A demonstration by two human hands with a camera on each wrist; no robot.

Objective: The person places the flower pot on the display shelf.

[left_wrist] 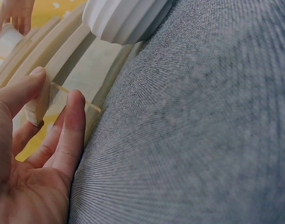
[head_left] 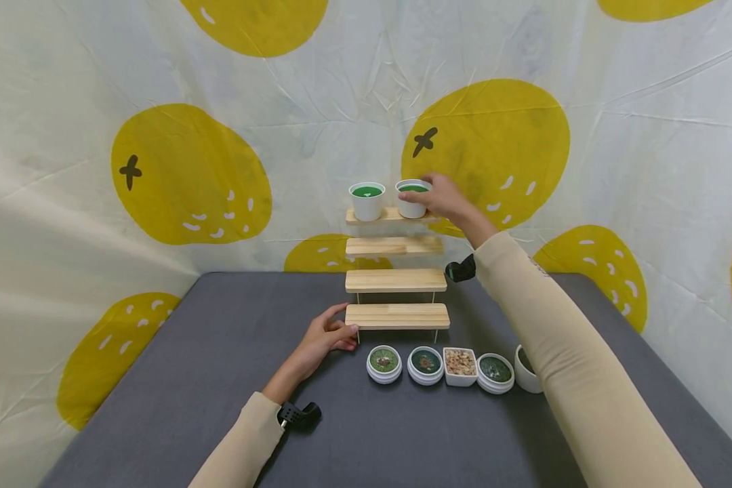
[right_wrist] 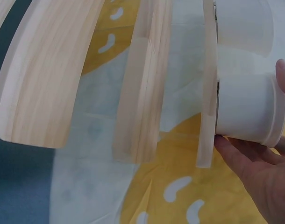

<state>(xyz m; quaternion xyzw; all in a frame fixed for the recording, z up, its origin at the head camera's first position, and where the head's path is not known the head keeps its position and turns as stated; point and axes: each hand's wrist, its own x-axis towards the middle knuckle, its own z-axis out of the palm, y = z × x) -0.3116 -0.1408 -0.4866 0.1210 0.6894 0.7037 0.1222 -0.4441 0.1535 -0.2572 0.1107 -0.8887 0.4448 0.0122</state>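
Observation:
A four-step wooden display riser [head_left: 398,316] stands on the table, its boards climbing toward the back. My left hand [head_left: 324,339] grips the left end of the lowest board, with the thumb on top and fingers beneath, as the left wrist view shows. On the top board sit two white cups with green tops. My right hand [head_left: 448,198] holds the right cup [head_left: 411,209], thumb near its rim and fingers round its side. In the right wrist view this cup [right_wrist: 245,109] has its base against the board. The left cup [head_left: 368,209] stands beside it, untouched.
In front of the riser is a row of small white pots: two round ones [head_left: 384,371] [head_left: 425,376], a square one [head_left: 460,379] with tan pebbles, another round one [head_left: 495,386], and a pot [head_left: 527,381] partly behind my right sleeve. A patterned cloth [head_left: 317,156] hangs behind.

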